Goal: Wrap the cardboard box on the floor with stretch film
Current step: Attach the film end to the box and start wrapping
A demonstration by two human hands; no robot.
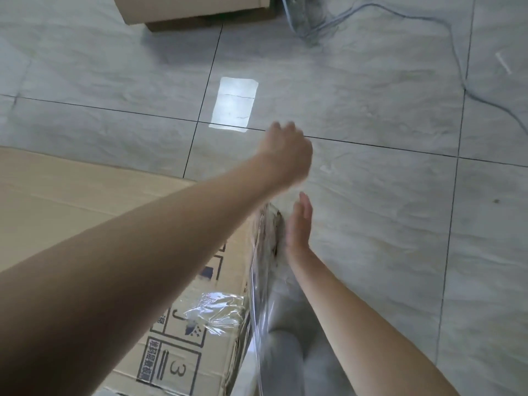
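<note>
- Here, one large tan cardboard box (85, 201) with black printed symbols on its side is seen lying on the grey marble-patterned tiled floor (371, 224), at the lower left of the view.
- One sheet of clear stretch film (261, 270) is seen pulled along the box's right edge, with a crinkled patch of it stuck on the printed side.
- Two bare hands are counted. The left hand (288, 155) is held out beyond the box's far corner with its fingers curled; whether the film is gripped cannot be told, as the hand is blurred.
- The right hand (297, 227) is laid flat, fingers straight, against the film at the box's right edge.
- Two further brown cardboard pieces (197, 10) are seen at the top edge, well apart from the box.
- A bundle of thin grey cables (311, 21) is trailed across the top right.
- Broad bare floor is left to the right of and beyond the box.
</note>
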